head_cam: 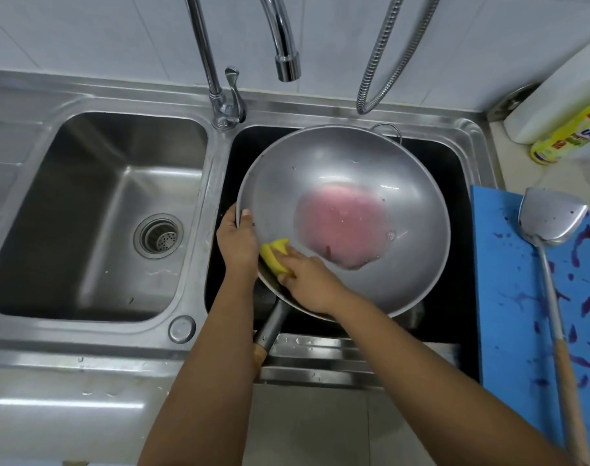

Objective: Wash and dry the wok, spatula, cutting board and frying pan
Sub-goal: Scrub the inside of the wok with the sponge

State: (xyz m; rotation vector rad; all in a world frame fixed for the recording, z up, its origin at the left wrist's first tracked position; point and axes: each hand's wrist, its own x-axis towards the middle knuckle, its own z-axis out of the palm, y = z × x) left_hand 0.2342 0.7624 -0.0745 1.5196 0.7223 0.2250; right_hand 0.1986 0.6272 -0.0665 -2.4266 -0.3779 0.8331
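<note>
Fingers of right hand (308,284) curled on yellow sponge (276,253), tips hidden; left hand (238,243) clasping wok (354,163) rim, fingers behind it.

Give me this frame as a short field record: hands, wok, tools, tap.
left hand: grips the wok's near-left rim, thumb inside
right hand: holds the yellow sponge against the wok's inner wall
wok: over the right sink basin, pinkish water pooled in it
spatula: lies on the blue cutting board, untouched
cutting board state: purple stains, on the counter right of the sink
tap: above the wok's far rim, no water seen running
detergent bottle: far right counter
</note>
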